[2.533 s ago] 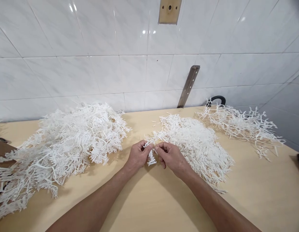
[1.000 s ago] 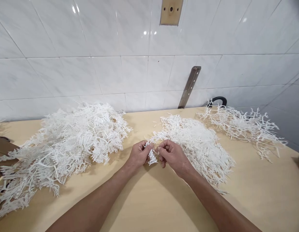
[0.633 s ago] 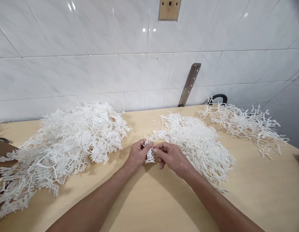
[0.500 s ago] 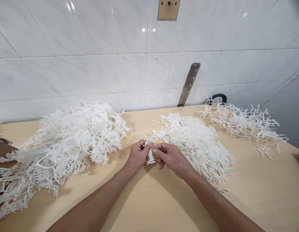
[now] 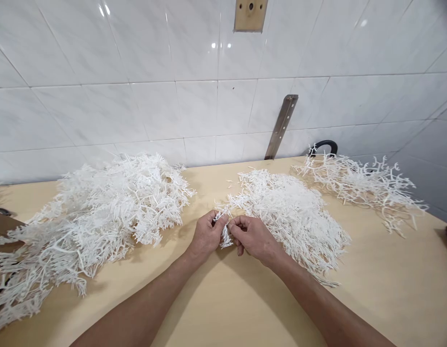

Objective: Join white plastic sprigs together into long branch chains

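Note:
Between my two hands is a small white branched sprig (image 5: 226,237), its thin tips pointing down toward the table. My left hand (image 5: 209,232) pinches it between thumb and fingers. My right hand (image 5: 251,234) is closed at the sprig's right side, thumb against forefinger; what lies between those fingertips is too small to make out. Just right of and behind my hands is a heap of short white pieces (image 5: 299,212). A larger pile of bushy white branches (image 5: 111,207) lies to the left.
Barer white stems (image 5: 357,180) lie at the right back of the wooden table (image 5: 245,308), near a black curved handle (image 5: 326,143). A metal bracket (image 5: 281,126) leans at the tiled wall. A brown box (image 5: 6,231) stands at the left edge.
The hands have barely moved; my right fingertips have shifted slightly at the sprig. The whole view has moved a little.

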The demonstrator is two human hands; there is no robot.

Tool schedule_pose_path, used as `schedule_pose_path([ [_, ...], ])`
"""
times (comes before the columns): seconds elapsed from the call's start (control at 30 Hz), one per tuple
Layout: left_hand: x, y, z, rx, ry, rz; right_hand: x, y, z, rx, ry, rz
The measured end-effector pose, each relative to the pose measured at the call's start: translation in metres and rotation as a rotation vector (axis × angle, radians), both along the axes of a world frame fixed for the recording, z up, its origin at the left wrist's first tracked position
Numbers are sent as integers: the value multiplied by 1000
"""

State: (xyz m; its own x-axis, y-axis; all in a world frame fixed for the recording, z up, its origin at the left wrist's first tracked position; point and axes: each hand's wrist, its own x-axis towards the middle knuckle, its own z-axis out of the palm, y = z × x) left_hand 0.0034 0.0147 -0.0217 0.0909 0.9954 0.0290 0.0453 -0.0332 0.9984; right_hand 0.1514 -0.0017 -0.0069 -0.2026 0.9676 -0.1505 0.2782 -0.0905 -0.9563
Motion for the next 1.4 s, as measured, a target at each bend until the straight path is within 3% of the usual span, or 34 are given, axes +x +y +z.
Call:
schedule_pose_path([
  [0.1, 0, 0, -1, -7, 12, 13, -3, -1, -1, 92, -109, -14],
  [0.23, 1, 0, 0, -37, -1, 24, -7, -5, -3, 541, -400, -84],
  [0.3, 0, 1, 0, -41, -4, 48, -8, -7, -3, 668, -458, -62],
  [0.43, -4, 7, 1, -15, -12, 168, -9, -14, 3, 625, -410, 102],
  [0.5, -6, 8, 3, -32, -30, 147, -5, -15, 11, 577, -375, 109],
  [0.67, -5, 5, 4, -96, -56, 3, 34, 0, 31, 580, -357, -297],
  [0.8, -4, 3, 5, -106, -71, -6, 82, 14, 38, 684, -567, -653],
  [0.93, -4, 2, 7, -98, -59, 4, 106, 18, 41, 808, -767, -785],
  [1.07, -5, 1, 8, -96, -58, -2, 87, 13, 41, 863, -634, -727],
  [1.27, -5, 1, 8, -53, -31, -48, 33, -1, 29, 748, -368, -292],
  [1.4, -4, 2, 5, 5, -11, -76, 18, -6, 21, 688, -343, -162],
])
